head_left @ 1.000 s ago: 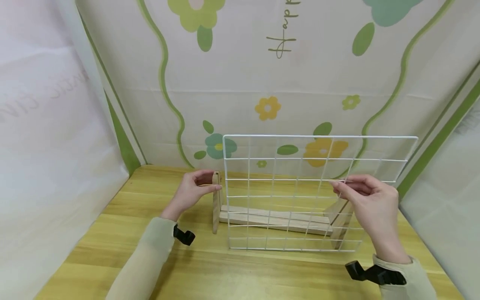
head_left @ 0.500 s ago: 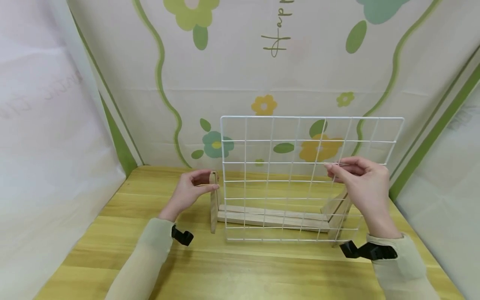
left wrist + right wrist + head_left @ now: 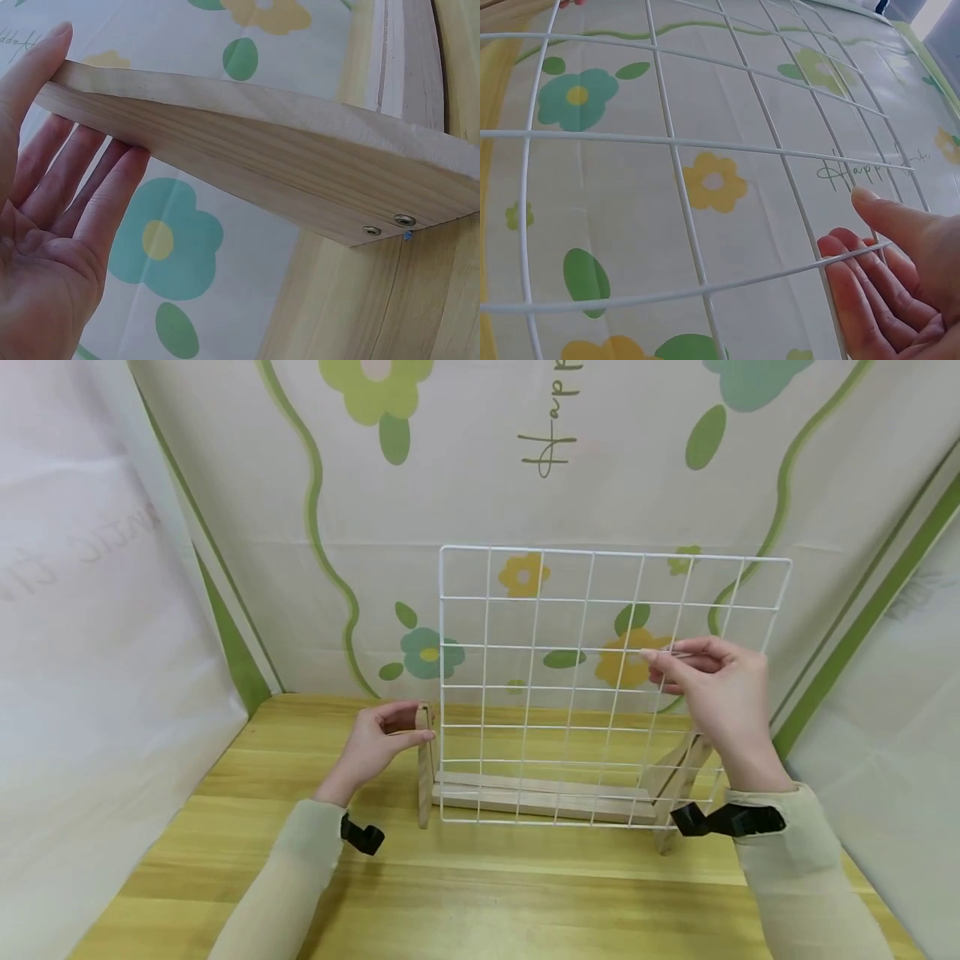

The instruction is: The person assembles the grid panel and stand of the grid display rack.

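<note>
A white wire grid panel (image 3: pixel 534 648) stands nearly upright, held up by my right hand (image 3: pixel 723 702), whose thumb and fingers pinch it right of centre. In the right wrist view, the thumb lies on the near side of the wires and the other fingers (image 3: pixel 855 289) are behind them. Behind the grid's lower part is a wooden stand: a long crossbar (image 3: pixel 540 806) between a left end piece (image 3: pixel 424 785) and a right end piece (image 3: pixel 675 785). My left hand (image 3: pixel 378 747) pinches the left end piece's top. Whether the grid touches the stand, I cannot tell.
The wood-grain table (image 3: pixel 480 893) reaches back to a flower-printed cloth wall (image 3: pixel 480 468). Cloth walls also rise at the left (image 3: pixel 90 627) and right (image 3: pixel 885 727). Each wrist carries a black camera mount (image 3: pixel 363 835). Two screw heads (image 3: pixel 405 220) show low on the left end piece.
My right hand has raised the wire grid and shifted it slightly left, so its bottom edge is now higher, in front of the crossbar. My left hand keeps hold of the end piece.
</note>
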Demonstrator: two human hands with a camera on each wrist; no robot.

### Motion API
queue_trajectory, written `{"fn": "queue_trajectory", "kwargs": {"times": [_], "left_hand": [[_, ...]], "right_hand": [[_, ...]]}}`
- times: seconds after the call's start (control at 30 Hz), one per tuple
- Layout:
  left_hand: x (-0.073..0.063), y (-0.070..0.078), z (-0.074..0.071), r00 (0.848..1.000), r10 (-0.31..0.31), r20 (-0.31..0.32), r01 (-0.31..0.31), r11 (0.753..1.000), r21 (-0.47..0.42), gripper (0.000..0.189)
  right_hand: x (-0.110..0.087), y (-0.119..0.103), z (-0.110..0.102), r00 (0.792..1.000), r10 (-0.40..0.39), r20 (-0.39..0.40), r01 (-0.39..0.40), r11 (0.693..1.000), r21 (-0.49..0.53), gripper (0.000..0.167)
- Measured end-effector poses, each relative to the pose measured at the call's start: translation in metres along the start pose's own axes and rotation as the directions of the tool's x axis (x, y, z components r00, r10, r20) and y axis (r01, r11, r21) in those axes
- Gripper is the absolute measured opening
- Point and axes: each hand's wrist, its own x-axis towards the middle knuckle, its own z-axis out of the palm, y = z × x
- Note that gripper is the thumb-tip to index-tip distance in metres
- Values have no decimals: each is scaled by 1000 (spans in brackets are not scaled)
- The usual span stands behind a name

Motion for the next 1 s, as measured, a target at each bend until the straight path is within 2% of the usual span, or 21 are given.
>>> {"fn": "queue_trajectory", "kwargs": {"times": [0.17, 0.43, 0.87, 1.0], "left_hand": [[0, -1, 1, 1000, -3, -5, 3, 1000, 8, 57], [0, 0, 2, 1000, -4, -12, 4, 1000, 7, 55], [-2, 0, 3, 1000, 17, -27, -17, 1000, -8, 52], [-1, -1, 4, 999, 35, -22, -36, 999, -24, 52]], "right_hand": [[10, -9, -2, 999, 31, -8, -31, 999, 45, 42], [21, -24, -4, 998, 60, 33, -61, 998, 22, 46], [33, -57, -8, 997, 65, 41, -67, 997, 37, 43], [41, -64, -5, 995, 77, 61, -77, 997, 6, 46]]}}
